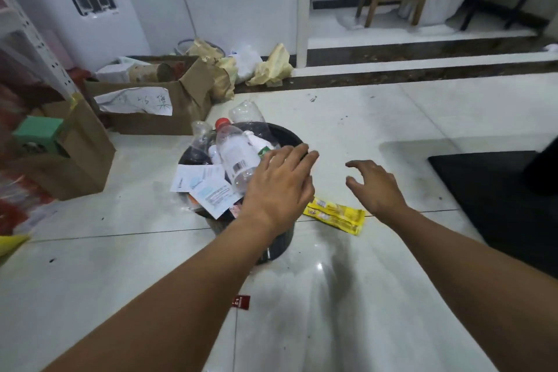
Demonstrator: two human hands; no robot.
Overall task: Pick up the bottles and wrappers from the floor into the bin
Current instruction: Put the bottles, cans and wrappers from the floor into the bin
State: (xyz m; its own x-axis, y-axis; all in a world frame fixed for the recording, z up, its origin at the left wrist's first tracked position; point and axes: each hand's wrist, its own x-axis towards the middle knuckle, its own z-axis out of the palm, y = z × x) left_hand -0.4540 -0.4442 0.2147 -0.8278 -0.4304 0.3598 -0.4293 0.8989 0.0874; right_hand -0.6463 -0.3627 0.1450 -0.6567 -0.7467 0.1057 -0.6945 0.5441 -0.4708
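Black bin (289,134) is heaped with bottles (234,157) and packets (211,193). Your left hand (279,187) hovers flat over it, empty. Your right hand (377,187) spreads loose, gripping nothing, and a yellow wrapper (335,214) lies on the floor (362,118) between them.

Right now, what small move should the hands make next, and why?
Probably lower the right hand onto the yellow wrapper and pinch it: it lies on the floor beside the bin, and that hand is open, empty and closest to it.
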